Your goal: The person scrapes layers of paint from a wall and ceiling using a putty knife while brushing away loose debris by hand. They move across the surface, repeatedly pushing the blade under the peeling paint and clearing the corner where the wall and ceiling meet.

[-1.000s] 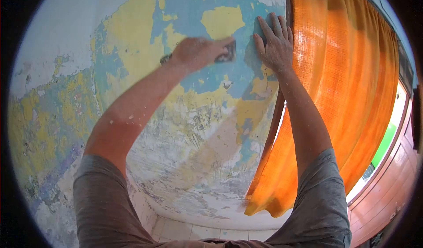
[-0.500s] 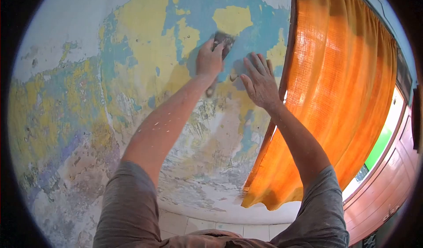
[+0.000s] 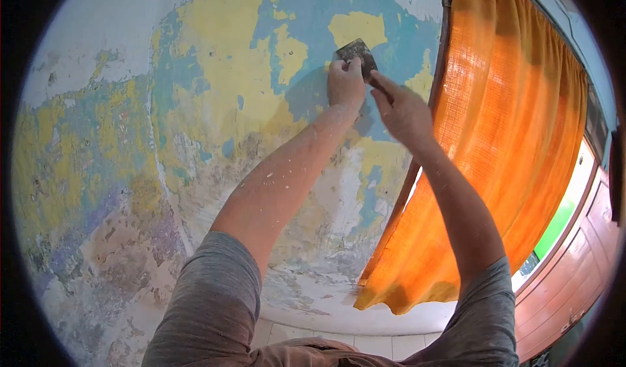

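A dark, worn putty scraper [image 3: 360,53] is held up in front of the wall, its square blade tilted toward the upper left. My left hand [image 3: 345,87] is closed at the blade's left side, with the thumb pressed on the metal. Around the handle at the lower right, my right hand [image 3: 405,114] has its fingers wrapped. Behind the hands is the wall [image 3: 222,60], with patches of yellow and blue paint and bare, flaked plaster lower down. Pale flecks dot my left forearm.
An orange curtain [image 3: 508,139] hangs close to my right arm, beside a dark wooden frame edge [image 3: 439,60]. Farther right stands a pinkish panelled door [image 3: 567,282]. Pale floor tiles [image 3: 339,337] show at the wall's foot.
My left hand has moved right with the scraper, whose handle has swung from pointing down to the lower right. My right hand, earlier spread near the wall, has closed on the handle.
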A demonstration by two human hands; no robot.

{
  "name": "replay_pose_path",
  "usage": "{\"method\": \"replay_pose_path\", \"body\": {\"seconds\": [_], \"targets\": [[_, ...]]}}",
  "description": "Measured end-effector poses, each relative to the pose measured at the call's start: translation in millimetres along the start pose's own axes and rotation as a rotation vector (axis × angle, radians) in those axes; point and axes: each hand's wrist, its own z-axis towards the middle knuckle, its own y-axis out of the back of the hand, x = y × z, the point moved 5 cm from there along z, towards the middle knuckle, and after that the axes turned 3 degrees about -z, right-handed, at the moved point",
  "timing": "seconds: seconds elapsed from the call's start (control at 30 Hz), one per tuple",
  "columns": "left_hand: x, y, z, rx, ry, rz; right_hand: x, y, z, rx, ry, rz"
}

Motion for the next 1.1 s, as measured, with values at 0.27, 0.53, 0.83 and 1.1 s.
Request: {"method": "replay_pose_path", "body": {"seconds": [0.27, 0.53, 0.83, 1.1], "targets": [[42, 18, -15, 0.179, -1.04, 1.161, 23, 43, 84, 0.042, 0.088, -0.19], [50, 39, -23, 0.28, -1.137, 1.224, 23, 59, 78, 0.1, 0.187, -0.295], [51, 38, -28, 0.267, -1.216, 1.204, 34, 56, 116, 0.059, 0.417, -0.379], [54, 39, -27, 0.263, -1.214, 1.239, 25, 52, 111, 0.055, 0.431, -0.382]]}}
